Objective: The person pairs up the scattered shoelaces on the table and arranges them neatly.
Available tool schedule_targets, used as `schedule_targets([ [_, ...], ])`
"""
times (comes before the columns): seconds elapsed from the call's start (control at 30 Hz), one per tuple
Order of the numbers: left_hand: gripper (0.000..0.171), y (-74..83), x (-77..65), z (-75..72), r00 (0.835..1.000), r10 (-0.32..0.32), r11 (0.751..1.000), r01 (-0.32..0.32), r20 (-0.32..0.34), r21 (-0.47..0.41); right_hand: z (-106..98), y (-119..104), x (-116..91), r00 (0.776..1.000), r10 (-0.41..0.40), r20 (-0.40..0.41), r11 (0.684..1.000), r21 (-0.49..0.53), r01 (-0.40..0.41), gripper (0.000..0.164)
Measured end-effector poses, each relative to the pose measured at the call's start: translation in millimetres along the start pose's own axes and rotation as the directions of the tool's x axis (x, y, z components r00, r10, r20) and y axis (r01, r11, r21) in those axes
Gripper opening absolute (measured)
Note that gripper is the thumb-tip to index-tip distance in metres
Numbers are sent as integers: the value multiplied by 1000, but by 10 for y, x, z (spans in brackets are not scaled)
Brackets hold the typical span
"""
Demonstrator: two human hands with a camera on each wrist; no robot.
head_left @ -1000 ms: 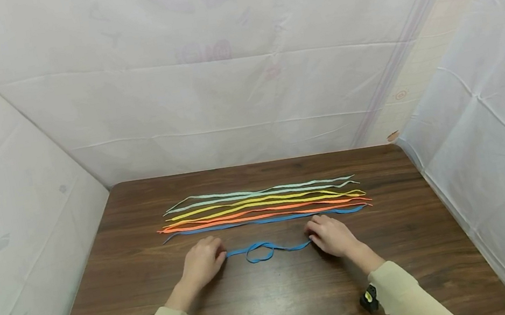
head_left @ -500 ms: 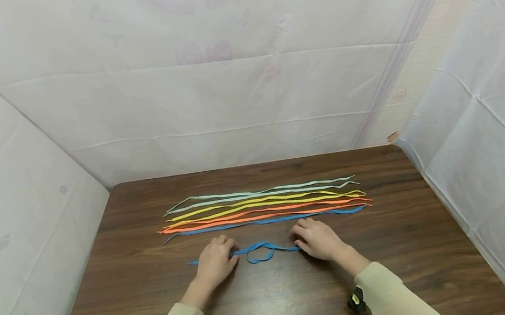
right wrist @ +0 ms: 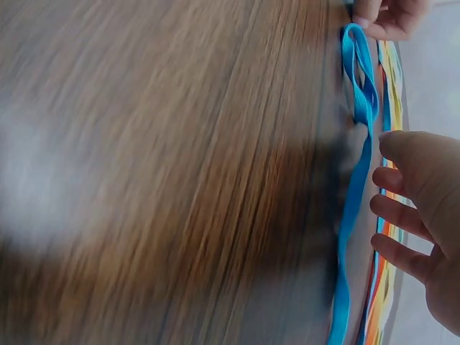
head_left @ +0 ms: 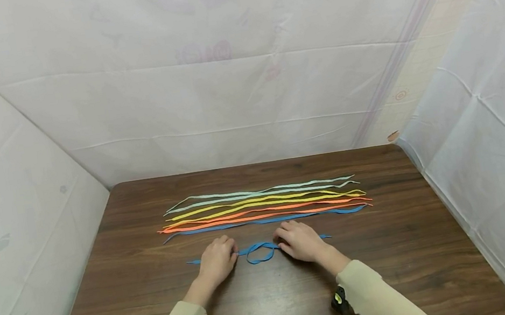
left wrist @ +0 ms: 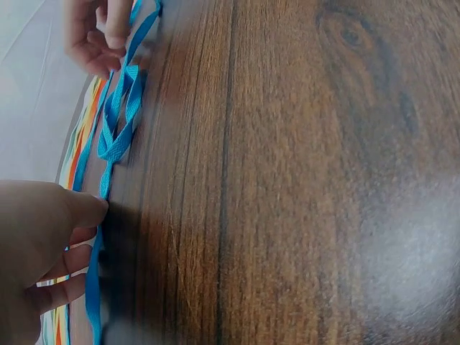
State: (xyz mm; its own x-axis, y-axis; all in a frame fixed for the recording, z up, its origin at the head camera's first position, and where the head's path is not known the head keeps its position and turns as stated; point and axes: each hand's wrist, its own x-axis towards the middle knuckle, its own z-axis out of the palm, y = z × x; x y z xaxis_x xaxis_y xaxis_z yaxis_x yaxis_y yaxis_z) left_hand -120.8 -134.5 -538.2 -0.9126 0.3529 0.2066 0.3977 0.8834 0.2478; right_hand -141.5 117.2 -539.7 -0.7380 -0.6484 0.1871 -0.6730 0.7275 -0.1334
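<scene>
A flat blue lace [head_left: 260, 261] lies crosswise on the table, looped loosely over itself at its middle. My left hand [head_left: 218, 258] pinches it just left of the loop; in the left wrist view, the thumb and forefinger meet on the lace [left wrist: 115, 149]. My right hand [head_left: 300, 240] hovers over the strand right of the loop. In the right wrist view its fingers are spread and relaxed beside the lace [right wrist: 352, 194], with a gap between. Both lace ends stick out beyond the hands.
Behind the hands lie stretched laces: one blue [head_left: 267, 221], then orange [head_left: 223, 223], yellow [head_left: 263, 198] and pale green [head_left: 258, 196]. They rest on a dark wooden table [head_left: 274, 301]. White sheeting [head_left: 224, 102] stands along the back and both sides.
Both hands have slid inward along the blue lace toward its loop, uncovering the left end, then the right end. My right hand has kept moving left; my left hand has nearly stopped.
</scene>
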Motion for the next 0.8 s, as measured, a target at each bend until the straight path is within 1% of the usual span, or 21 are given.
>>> schedule_targets([
  [0.23, 17, -3, 0, 22, 1000, 8, 1000, -8, 1, 2, 52, -121, 129, 1000, -6, 8, 1000, -25, 6, 19],
  [0.37, 15, -3, 0, 30, 1000, 9, 1000, -9, 1, -10, 58, -187, 191, 1000, -2, 24, 998, -64, 4, 20],
  [0.57, 13, 15, 13, 0, 999, -31, 999, 32, 23, -40, 112, -250, 247, 999, -31, -9, 993, -113, 30, 16],
  [0.67, 15, 25, 20, -14, 998, -46, 997, 48, 37, -55, 142, -262, 256, 999, -41, -25, 993, -112, 38, 12],
  [0.8, 19, 26, 20, -10, 998, -30, 999, 32, 46, -39, 157, -263, 249, 998, -43, -39, 996, -85, 40, 10],
])
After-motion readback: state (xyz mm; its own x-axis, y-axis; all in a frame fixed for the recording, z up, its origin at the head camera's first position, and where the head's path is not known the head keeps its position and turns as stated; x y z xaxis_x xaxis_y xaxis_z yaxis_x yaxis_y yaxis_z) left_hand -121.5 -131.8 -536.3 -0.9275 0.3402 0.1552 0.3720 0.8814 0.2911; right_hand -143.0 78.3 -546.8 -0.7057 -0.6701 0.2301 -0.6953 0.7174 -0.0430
